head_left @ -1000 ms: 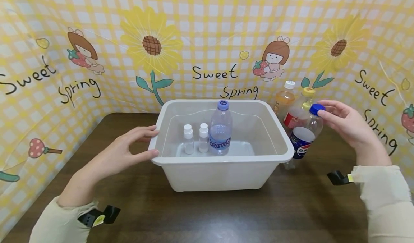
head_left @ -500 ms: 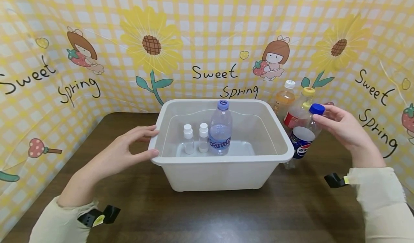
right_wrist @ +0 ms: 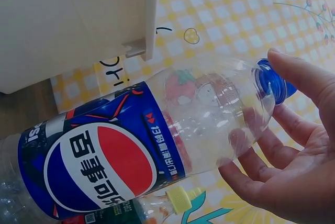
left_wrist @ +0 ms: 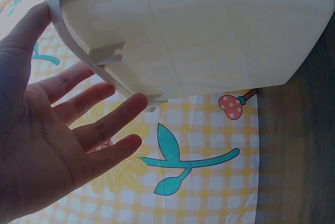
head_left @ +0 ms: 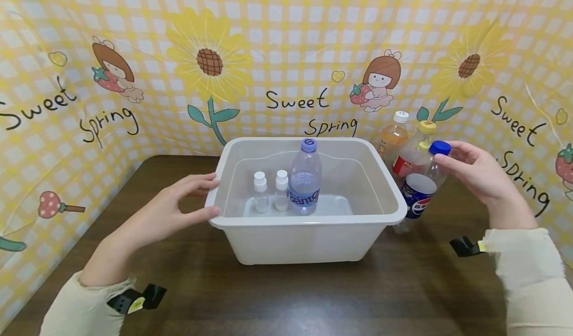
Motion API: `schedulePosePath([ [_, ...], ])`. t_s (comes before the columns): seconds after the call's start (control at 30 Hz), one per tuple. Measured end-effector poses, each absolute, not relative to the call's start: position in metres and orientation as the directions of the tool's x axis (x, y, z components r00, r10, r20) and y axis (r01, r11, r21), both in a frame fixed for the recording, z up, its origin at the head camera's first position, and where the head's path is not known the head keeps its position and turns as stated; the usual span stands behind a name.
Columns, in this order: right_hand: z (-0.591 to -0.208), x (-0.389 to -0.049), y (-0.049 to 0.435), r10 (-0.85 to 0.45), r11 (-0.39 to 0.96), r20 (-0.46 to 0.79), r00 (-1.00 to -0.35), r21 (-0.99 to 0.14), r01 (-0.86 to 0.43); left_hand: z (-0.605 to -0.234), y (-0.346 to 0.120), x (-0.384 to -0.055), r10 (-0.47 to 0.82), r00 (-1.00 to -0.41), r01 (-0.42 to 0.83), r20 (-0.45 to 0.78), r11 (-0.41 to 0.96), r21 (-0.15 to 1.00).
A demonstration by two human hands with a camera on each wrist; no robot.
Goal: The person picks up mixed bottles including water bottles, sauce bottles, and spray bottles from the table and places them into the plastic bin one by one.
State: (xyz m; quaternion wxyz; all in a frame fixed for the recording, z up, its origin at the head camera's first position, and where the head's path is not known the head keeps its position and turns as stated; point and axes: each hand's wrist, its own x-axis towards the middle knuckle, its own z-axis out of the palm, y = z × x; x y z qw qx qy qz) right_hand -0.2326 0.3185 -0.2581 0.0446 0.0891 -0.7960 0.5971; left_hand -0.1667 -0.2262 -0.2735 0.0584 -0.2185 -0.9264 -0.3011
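Observation:
My left hand point(head_left: 172, 204) rests at the left rim of a grey plastic tub point(head_left: 304, 241), fingers nearly straight. In the left wrist view its thumb and fingertips touch the rim's edge. Inside the tub stand two small clear bottles point(head_left: 261, 199) with white caps and a purple-tinted bottle point(head_left: 306, 177). To the tub's right, my right hand point(head_left: 479, 174) pinches an empty Pepsi bottle point(head_left: 417, 194) at its blue cap and neck. The right wrist view shows the thumb at the cap point(right_wrist: 277, 81) and the other fingers behind the clear shoulder. The bottle leans slightly beside the tub wall.
Behind the Pepsi bottle stand a yellow-capped bottle point(head_left: 426, 128) with a red label and a white-capped bottle point(head_left: 395, 132) of orange tint. A checked cloth point(head_left: 286, 42) hangs behind the dark wooden table point(head_left: 286, 296).
My right hand shifts its grip slightly around the blue cap, and the Pepsi bottle's top moves a little. My left hand and the tub stay as they were.

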Motion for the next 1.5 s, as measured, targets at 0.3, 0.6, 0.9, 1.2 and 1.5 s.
schedulePosePath([
  [0.3,-0.246,-0.23,0.317,-0.085,0.235,0.213,-0.973,-0.945,-0.227,-0.274,-0.225,-0.166,0.37,-0.896,0.445,0.247,0.731,0.517],
  [0.6,-0.235,-0.233,0.316,-0.158,0.079,0.319,-0.934,-0.939,-0.335,-0.273,-0.224,-0.166,0.379,-0.887,0.461,0.262,0.713,0.528],
  [0.9,-0.216,-0.235,0.311,-0.184,0.011,0.387,-0.904,-0.918,-0.396,-0.272,-0.225,-0.166,0.385,-0.887,0.462,0.255,0.707,0.535],
  [1.2,-0.198,-0.233,0.306,-0.134,0.056,0.353,-0.926,-0.93,-0.362,-0.272,-0.225,-0.166,0.382,-0.894,0.446,0.236,0.7,0.557],
  [1.5,-0.179,-0.233,0.301,-0.124,0.007,0.381,-0.916,-0.923,-0.385,-0.272,-0.226,-0.166,0.376,-0.898,0.438,0.229,0.713,0.547],
])
